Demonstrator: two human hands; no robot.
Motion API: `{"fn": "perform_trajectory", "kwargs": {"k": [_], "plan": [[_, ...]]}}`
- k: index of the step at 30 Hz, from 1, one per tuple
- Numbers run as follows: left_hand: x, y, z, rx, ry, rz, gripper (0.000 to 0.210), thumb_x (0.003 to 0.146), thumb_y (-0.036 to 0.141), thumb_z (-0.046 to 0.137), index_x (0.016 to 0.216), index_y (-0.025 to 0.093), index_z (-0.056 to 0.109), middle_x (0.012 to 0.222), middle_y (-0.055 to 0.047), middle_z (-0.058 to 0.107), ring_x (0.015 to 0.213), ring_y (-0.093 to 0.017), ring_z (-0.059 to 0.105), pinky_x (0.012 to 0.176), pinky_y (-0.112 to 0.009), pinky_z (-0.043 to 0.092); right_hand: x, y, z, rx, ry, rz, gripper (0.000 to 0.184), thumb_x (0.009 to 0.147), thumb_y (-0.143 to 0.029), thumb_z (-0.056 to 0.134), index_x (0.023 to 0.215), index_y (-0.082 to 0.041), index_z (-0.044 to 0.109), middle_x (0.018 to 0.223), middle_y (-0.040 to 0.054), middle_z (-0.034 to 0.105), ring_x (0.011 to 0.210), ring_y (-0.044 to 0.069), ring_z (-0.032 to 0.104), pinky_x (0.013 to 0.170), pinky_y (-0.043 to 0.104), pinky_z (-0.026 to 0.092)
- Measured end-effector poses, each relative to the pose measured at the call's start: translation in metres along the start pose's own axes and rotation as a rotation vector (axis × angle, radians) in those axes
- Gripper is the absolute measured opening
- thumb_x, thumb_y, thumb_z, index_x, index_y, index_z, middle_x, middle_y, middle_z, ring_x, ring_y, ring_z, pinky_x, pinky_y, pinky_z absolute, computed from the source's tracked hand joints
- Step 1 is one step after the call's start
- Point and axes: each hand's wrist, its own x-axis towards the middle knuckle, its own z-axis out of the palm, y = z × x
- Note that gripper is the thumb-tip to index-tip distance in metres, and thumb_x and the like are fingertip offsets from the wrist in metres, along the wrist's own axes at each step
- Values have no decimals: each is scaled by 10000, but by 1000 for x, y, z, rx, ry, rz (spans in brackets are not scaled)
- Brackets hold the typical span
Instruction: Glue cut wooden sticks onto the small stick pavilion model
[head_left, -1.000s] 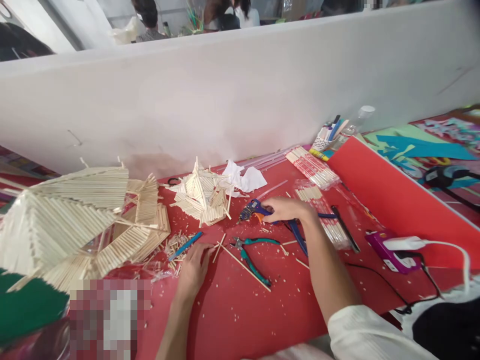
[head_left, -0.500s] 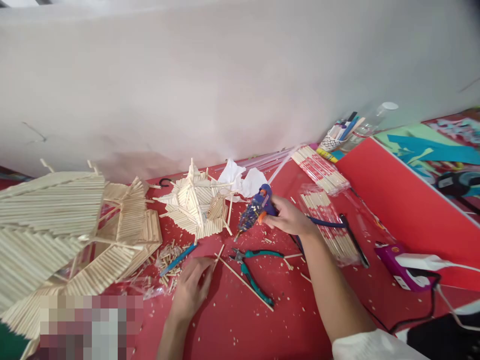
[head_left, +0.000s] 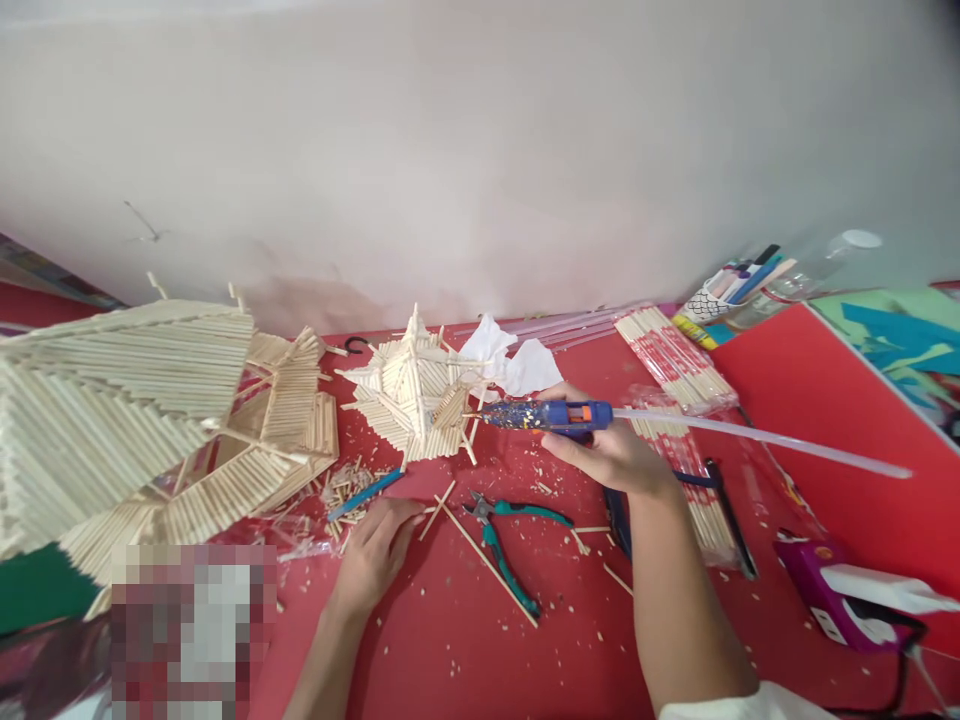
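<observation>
My right hand (head_left: 607, 460) is wrapped round a blue hot glue gun (head_left: 555, 416). Flecks cover its barrel, and a long clear glue stick (head_left: 772, 440) juts from its back. Its nozzle points left, at the right edge of a small pointed roof of wooden sticks (head_left: 409, 390); whether it touches cannot be told. Low on the table, my left hand (head_left: 379, 550) pinches a short wooden stick (head_left: 438, 508) at its fingertips. A longer stick (head_left: 491, 565) lies against it, and green-handled cutting pliers (head_left: 491, 520) lie open to the right.
A larger stick-built model (head_left: 150, 400) fills the left side. Stick offcuts (head_left: 360, 490) and a blue pen (head_left: 367, 495) lie near my left hand. Packets of sticks (head_left: 675, 360), a pen cup (head_left: 712, 300), a red board (head_left: 825, 370) and a purple box (head_left: 817, 590) stand right.
My right hand has turned the glue gun from pointing down to roughly level, with its nozzle now by the small roof. My left hand stays by the short stick. The view has shifted.
</observation>
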Motion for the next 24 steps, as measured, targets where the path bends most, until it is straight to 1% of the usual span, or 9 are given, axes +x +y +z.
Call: {"fn": "perform_trajectory", "kwargs": {"k": [3, 4, 6, 8, 12, 17, 20, 24], "plan": [[0, 0, -1, -8, 11, -1, 178, 1001, 124, 551, 1118, 221, 644, 904, -30, 749, 822, -149, 728, 780, -253, 581, -3, 0, -2, -65, -27, 58, 406, 930, -641, 589, 826, -248, 591, 654, -8, 565, 603, 187, 565, 582, 295, 450], [1, 0, -1, -10, 12, -1, 168, 1001, 129, 558, 1113, 221, 643, 901, -27, 745, 822, -148, 726, 781, -252, 578, -4, 0, -1, -104, -7, 83, 432, 916, -666, 594, 806, -249, 597, 658, 3, 584, 618, 201, 586, 589, 304, 457], [1, 0, 0, -15, 11, 4, 142, 1003, 145, 569, 1098, 222, 641, 886, -21, 739, 812, -148, 722, 774, -251, 575, -6, 0, 0, -183, 57, 108, 454, 887, -699, 614, 825, -250, 631, 727, 35, 651, 701, 235, 639, 634, 322, 483], [2, 0, -1, -18, 11, 15, 123, 1007, 158, 571, 1086, 223, 639, 872, -18, 735, 798, -148, 718, 757, -250, 571, -6, -2, 3, -234, 68, 99, 454, 885, -703, 621, 831, -252, 637, 763, 47, 678, 741, 246, 656, 653, 324, 487], [1, -1, -2, -14, 5, 20, 125, 1008, 157, 566, 1084, 223, 639, 868, -17, 736, 777, -145, 715, 737, -250, 565, -4, -7, 7, -289, 17, 58, 429, 921, -658, 604, 783, -254, 567, 730, 21, 648, 667, 208, 618, 621, 314, 449], [-1, -2, -4, 7, 16, 26, 130, 988, 135, 592, 1074, 220, 640, 872, -16, 743, 775, -146, 720, 752, -254, 570, 1, -10, 9, -348, 28, 12, 405, 951, -568, 599, 733, -246, 486, 717, -6, 568, 607, 166, 546, 583, 305, 394], [1, -1, -4, 9, 27, 36, 127, 984, 137, 595, 1065, 219, 646, 860, -13, 747, 753, -142, 718, 739, -251, 569, 3, -10, 10, -352, 25, 14, 387, 952, -532, 610, 734, -242, 474, 714, -15, 549, 596, 152, 526, 577, 296, 382], [4, 2, -3, 3, 5, 45, 120, 993, 146, 586, 1068, 219, 645, 855, -12, 743, 752, -135, 714, 732, -245, 561, 2, -9, 11, -339, 40, -13, 379, 950, -507, 630, 732, -235, 481, 729, -13, 555, 614, 144, 525, 584, 286, 383]]}}
